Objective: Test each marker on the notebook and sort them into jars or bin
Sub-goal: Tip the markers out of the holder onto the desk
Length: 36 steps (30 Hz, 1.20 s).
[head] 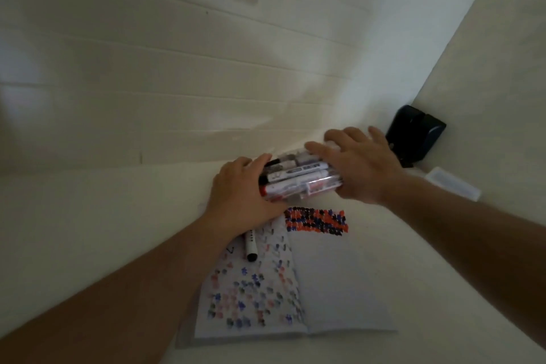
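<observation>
Both hands are clamping a bundle of white-barrelled markers (pixel 298 179) from either end, left hand (pixel 240 189) and right hand (pixel 359 164) both gripping it, just beyond the far edge of the open scribble-covered white notebook (pixel 295 284) near the desk's far edge. One white black-capped marker (pixel 251 245) is lying loose on the left page. Risk: squeeze is end-on only, so middle markers could slip out and roll off the desk.

Both hands (pixel 245 186) (pixel 359 167) cupped (arms outstretched)
</observation>
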Each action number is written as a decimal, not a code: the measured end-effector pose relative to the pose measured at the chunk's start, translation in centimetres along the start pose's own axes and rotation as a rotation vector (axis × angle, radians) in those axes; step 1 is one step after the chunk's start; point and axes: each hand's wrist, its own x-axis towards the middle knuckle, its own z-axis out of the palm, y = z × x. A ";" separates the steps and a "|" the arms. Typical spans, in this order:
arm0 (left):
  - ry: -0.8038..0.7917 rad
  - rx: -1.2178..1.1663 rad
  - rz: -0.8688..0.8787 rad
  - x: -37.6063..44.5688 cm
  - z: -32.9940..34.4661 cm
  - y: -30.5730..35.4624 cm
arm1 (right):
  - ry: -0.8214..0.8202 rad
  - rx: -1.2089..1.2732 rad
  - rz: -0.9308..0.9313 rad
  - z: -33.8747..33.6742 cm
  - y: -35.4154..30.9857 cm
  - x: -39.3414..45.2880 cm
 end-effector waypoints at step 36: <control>0.026 0.286 0.303 -1.8 -1.4 1.3 | -0.034 -0.335 0.182 -0.2 8.3 -4.8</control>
